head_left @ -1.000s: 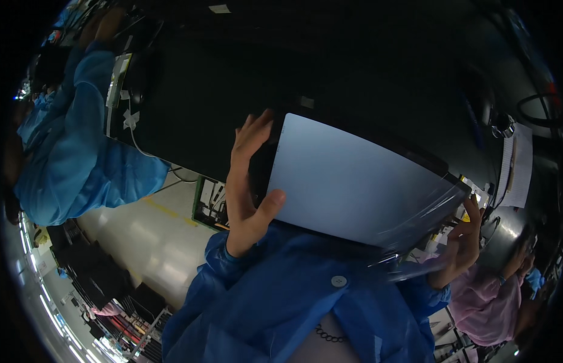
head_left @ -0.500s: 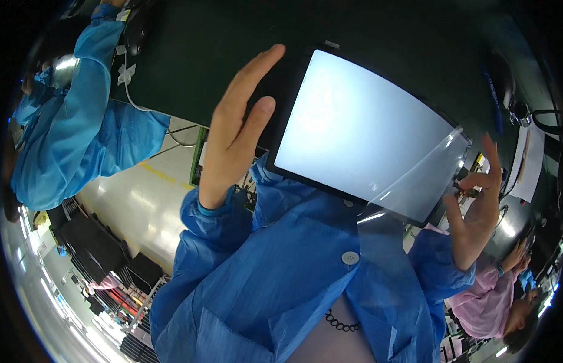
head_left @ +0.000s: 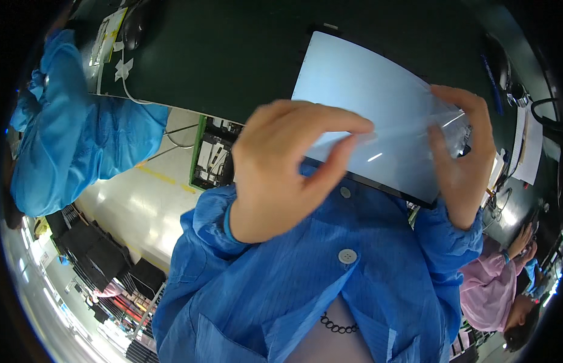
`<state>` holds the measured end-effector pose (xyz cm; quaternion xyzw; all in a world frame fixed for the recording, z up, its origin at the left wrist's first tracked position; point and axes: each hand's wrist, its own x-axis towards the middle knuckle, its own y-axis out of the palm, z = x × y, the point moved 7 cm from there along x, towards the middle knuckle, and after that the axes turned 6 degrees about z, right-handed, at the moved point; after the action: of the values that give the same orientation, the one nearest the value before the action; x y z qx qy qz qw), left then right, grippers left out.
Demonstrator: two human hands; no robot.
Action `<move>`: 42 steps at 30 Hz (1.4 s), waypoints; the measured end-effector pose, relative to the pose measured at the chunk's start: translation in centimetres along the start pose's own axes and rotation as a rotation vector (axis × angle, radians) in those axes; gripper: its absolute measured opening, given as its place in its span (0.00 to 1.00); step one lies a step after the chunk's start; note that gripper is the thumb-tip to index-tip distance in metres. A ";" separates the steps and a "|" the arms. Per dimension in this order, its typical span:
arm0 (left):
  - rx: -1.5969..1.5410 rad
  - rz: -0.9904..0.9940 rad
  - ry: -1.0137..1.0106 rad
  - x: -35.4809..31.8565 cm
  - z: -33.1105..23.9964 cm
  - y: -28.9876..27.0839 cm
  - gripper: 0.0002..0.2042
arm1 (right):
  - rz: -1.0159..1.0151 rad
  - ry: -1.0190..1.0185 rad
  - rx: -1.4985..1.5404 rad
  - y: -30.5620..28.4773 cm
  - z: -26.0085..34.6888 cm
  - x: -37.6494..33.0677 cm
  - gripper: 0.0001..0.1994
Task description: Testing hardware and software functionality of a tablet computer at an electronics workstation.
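Observation:
A tablet-like display panel [head_left: 360, 66] with a lit pale screen and black border lies tilted at the near edge of the dark green table. My left hand [head_left: 281, 163] reaches over its lower left side, thumb and forefinger curved together in a pinch at what looks like the edge of a clear plastic film [head_left: 396, 142]. The film spreads over the right part of the screen, with bright reflections and creases. My right hand [head_left: 466, 151] grips the film by the panel's right side, thumb and forefinger showing through or beside it. The exact grip points are hard to see.
A green-edged tray [head_left: 200, 151] with dark parts sits below the table edge. A mouse [head_left: 133, 29] with a white cable is at far left; a blue pen [head_left: 492, 85] and white papers [head_left: 530, 145] are at right. Co-workers in blue [head_left: 106, 139] and pink [head_left: 490, 284] sit either side.
My left hand has moved right, from beside the panel to over the screen, its fingers closing. My right hand has risen a little, and the film now lies across the screen's right part.

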<state>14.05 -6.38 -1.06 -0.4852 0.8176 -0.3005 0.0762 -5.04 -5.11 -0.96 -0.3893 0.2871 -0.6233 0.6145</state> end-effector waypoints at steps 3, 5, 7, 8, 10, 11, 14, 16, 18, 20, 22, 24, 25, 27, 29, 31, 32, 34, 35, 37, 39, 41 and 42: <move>0.062 -0.074 -0.071 -0.7 1.8 -0.8 0.07 | -0.062 0.067 -0.334 -1.2 -2.2 -0.4 0.11; 0.144 -0.081 -0.024 -0.4 2.3 -0.9 0.07 | -0.011 0.069 -0.353 -1.9 -3.5 -1.1 0.09; 0.333 -0.139 0.105 -0.9 3.3 -0.8 0.11 | 0.045 0.018 -0.376 -1.9 -3.3 -1.5 0.05; 0.332 -0.140 0.107 -0.9 3.2 -0.7 0.11 | 0.044 0.018 -0.377 -2.1 -3.1 -1.7 0.05; 0.540 -0.397 -0.077 -1.2 3.3 -2.1 0.19 | 0.191 0.056 -0.195 -2.1 -3.0 -2.3 0.08; 0.621 -0.458 -0.035 -1.4 3.2 -2.2 0.22 | 0.184 0.063 -0.198 -2.6 -2.4 -2.5 0.08; 0.344 -0.443 -0.030 -2.2 2.6 -1.9 0.18 | 0.275 0.147 0.120 -2.1 -0.4 -1.9 0.14; 0.013 -0.105 0.093 -2.1 1.3 0.3 0.20 | 0.547 0.307 0.568 0.3 0.5 -1.4 0.23; -0.300 0.124 0.029 -1.6 -0.8 3.0 0.28 | 0.520 0.324 0.779 2.5 0.9 -0.4 0.24; -0.444 0.077 -0.085 -1.5 -1.1 4.7 0.36 | 0.476 0.339 1.196 4.7 1.4 0.0 0.25; -0.242 -0.067 -0.057 -1.5 0.2 3.6 0.38 | 0.349 0.452 1.490 5.2 1.4 -0.2 0.26; -0.235 -0.131 -0.100 -1.4 2.4 1.0 0.35 | 0.295 0.441 1.474 3.6 0.8 -0.6 0.27; -0.122 -0.142 -0.174 -1.4 3.7 -1.2 0.35 | 0.249 0.429 1.467 2.5 0.3 -1.0 0.28; -0.141 -0.253 -0.193 -1.4 5.2 -4.9 0.30 | 0.230 0.400 1.353 0.3 -1.4 -3.0 0.29; -0.202 -0.263 -0.206 -0.3 6.1 -6.6 0.30 | 0.190 0.370 1.194 -2.7 -4.3 -6.7 0.29; -0.293 -0.218 -0.186 0.6 7.2 -7.2 0.26 | 0.236 0.290 1.156 -3.7 -6.5 -12.0 0.28; -0.262 -0.240 -0.197 0.1 6.8 -7.4 0.26 | 0.330 0.186 1.177 -2.7 -7.1 -13.8 0.27; -0.460 -0.075 -0.251 0.5 5.9 -5.2 0.23 | 0.527 0.305 1.218 0.0 -7.6 -17.0 0.27; -0.447 0.117 -0.110 1.3 4.9 -3.5 0.21 | 0.498 0.478 1.257 1.7 -8.5 -18.5 0.28; -0.063 0.323 0.082 1.8 2.9 -0.5 0.20 | 0.360 0.725 1.337 4.9 -9.5 -21.0 0.35; 0.311 0.336 0.136 2.0 1.4 2.9 0.19 | 0.157 0.671 1.623 7.0 -10.7 -22.9 0.35; 0.682 0.013 0.209 1.7 -0.2 3.8 0.10 | -0.071 0.577 2.070 7.3 -11.0 -23.6 0.32; 0.683 0.013 0.213 1.7 -0.2 3.5 0.10 | -0.074 0.573 2.071 7.5 -11.1 -24.0 0.32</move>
<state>10.45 -6.49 -2.60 -0.3925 0.6763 -0.6049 0.1502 -11.67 16.66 -16.36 0.4729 -0.2591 -0.6496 0.5359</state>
